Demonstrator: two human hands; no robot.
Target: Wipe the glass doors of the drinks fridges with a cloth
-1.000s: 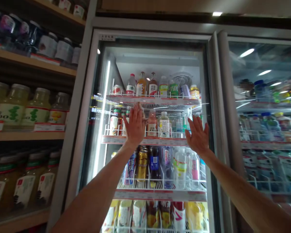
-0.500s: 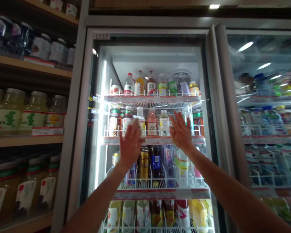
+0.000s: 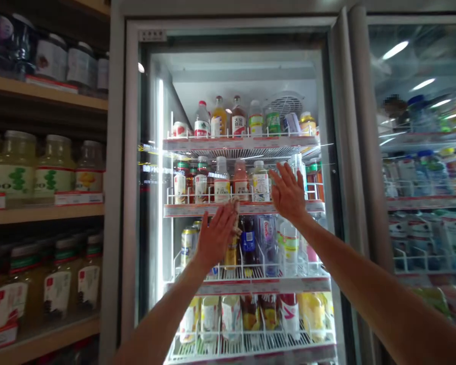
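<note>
I face a drinks cooler with a glass door (image 3: 152,126) that stands closed. My left hand (image 3: 215,238) is raised to the glass at the middle shelves, its fingers pressing a small pale wad (image 3: 235,207), perhaps a cloth, against the pane. My right hand (image 3: 289,195) lies flat on the glass a little higher and to the right, fingers spread, holding nothing. Behind the glass, wire shelves (image 3: 243,209) carry rows of bottles and cans.
Wooden shelves (image 3: 41,210) on the left hold large jars and bottles with price tags. A second glass-door cooler (image 3: 421,203) full of bottles adjoins on the right, beyond the grey door post (image 3: 359,152).
My left hand has slid down the glass from the upper shelf level. My right hand has moved left and slightly up. My view has shifted closer and lower.
</note>
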